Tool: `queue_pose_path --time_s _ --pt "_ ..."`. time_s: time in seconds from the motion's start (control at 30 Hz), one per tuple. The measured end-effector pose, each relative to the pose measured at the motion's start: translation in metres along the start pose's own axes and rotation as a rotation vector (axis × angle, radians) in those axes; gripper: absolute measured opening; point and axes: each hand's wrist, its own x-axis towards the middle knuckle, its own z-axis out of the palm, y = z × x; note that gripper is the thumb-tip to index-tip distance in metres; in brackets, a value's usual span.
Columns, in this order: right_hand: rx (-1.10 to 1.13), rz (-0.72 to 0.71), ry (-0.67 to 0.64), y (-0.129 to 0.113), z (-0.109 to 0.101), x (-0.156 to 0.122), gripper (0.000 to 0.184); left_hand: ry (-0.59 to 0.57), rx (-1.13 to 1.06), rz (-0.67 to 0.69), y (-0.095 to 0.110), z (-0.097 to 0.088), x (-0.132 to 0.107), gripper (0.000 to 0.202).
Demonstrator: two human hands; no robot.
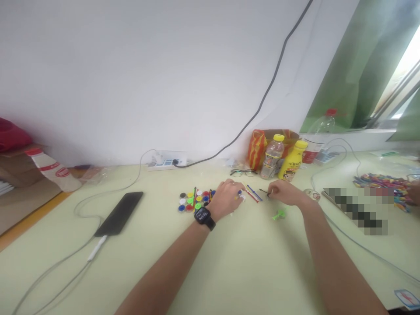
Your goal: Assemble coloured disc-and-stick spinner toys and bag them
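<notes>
2 bare hands work over a scatter of thin coloured sticks (253, 193), red, blue and yellow, lying side by side on the pale green tabletop (229, 262) between them. The right hand (285, 192) rests its wrist on the tabletop and pinches the end of a thin dark stick (263, 191) with its fingertips, the stick pointing toward the left hand. The left hand (226, 199), with a black watch (203, 216) on its wrist, lies knuckles-up with fingers curled over a small blue and white piece (240, 194); whether it grips the piece cannot be told. Just beside its thumb sits a cluster of round coloured discs (193, 201). A small green piece (279, 214) lies near the right wrist. A black phone (120, 213) lies well off to the left, and 2 yellow-capped bottles (282, 161) stand behind the hands.
</notes>
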Motion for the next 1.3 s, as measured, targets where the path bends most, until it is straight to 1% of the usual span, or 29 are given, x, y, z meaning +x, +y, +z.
queue_pose_path --time_s 0.07,0.13,0.2,0.27,0.37,0.43,0.5,0.57,0.63,0.67,0.73,0.8,0.83,0.9,1.0,1.1,1.17,1.2,1.23,1.3 --pt "0.142 -0.015 0.040 -0.013 -0.002 -0.003 0.008 0.046 -0.090 -0.031 0.001 -0.010 0.003 0.026" --pt "0.356 -0.055 0.076 -0.029 -0.004 -0.008 0.012 0.090 -0.209 -0.049 0.004 -0.019 0.005 0.029" --pt "0.572 -0.145 0.064 -0.048 -0.004 -0.012 0.014 0.105 -0.346 -0.040 0.010 -0.026 0.007 0.033" --pt "0.709 -0.242 0.023 -0.067 -0.001 -0.015 0.013 0.109 -0.469 -0.006 0.015 -0.030 0.009 0.034" --pt "0.842 -0.301 -0.012 -0.087 0.008 -0.017 0.012 0.123 -0.610 0.035 0.019 -0.031 0.010 0.022" --pt "0.893 -0.300 -0.032 -0.093 0.013 -0.018 0.012 0.110 -0.670 0.045 0.017 -0.030 0.010 0.015" --pt "0.892 -0.297 -0.061 -0.095 0.016 -0.018 0.010 0.090 -0.688 0.044 0.015 -0.029 0.010 0.012" --pt "0.841 -0.306 -0.076 -0.093 0.018 -0.016 0.009 0.073 -0.674 0.032 0.012 -0.029 0.009 0.011" --pt "0.771 -0.312 -0.031 -0.088 0.020 -0.012 0.016 0.063 -0.627 0.013 0.011 -0.028 0.008 0.009" --pt "0.724 -0.302 0.018 -0.083 0.021 -0.008 0.021 0.065 -0.582 0.010 0.012 -0.028 0.007 0.008" --pt "0.578 -0.245 0.161 -0.070 0.026 0.000 0.031 0.065 -0.471 0.031 0.015 -0.024 0.006 0.006" --pt "0.346 -0.160 0.299 -0.054 0.032 0.009 0.034 0.029 -0.376 0.078 0.021 -0.017 0.003 0.006" --pt "0.244 -0.128 0.334 -0.046 0.035 0.012 0.034 -0.008 -0.347 0.107 0.024 -0.012 0.002 0.007" --pt "0.135 -0.090 0.342 -0.033 0.041 0.018 0.033 -0.096 -0.298 0.167 0.029 -0.003 -0.002 0.009" --pt "0.049 -0.053 0.313 -0.021 0.038 0.018 0.029 -0.188 -0.233 0.231 0.032 0.005 -0.006 0.012" --pt "-0.009 -0.062 0.255 -0.014 0.017 0.008 0.019 -0.210 -0.187 0.219 0.024 0.003 -0.007 0.010" --pt "0.042 -0.094 0.133 -0.007 -0.001 -0.005 0.023 -0.213 -0.142 0.200 0.014 -0.004 -0.005 0.007" --pt "0.069 -0.127 0.017 -0.003 -0.009 -0.012 0.026 -0.207 -0.121 0.189 0.009 -0.009 -0.003 0.008" --pt "0.094 -0.142 -0.087 0.001 -0.015 -0.019 0.028 -0.196 -0.102 0.177 0.003 -0.014 -0.002 0.011" --pt "0.116 -0.126 -0.209 0.008 -0.023 -0.030 0.030 -0.163 -0.072 0.147 -0.005 -0.023 0.000 0.021"
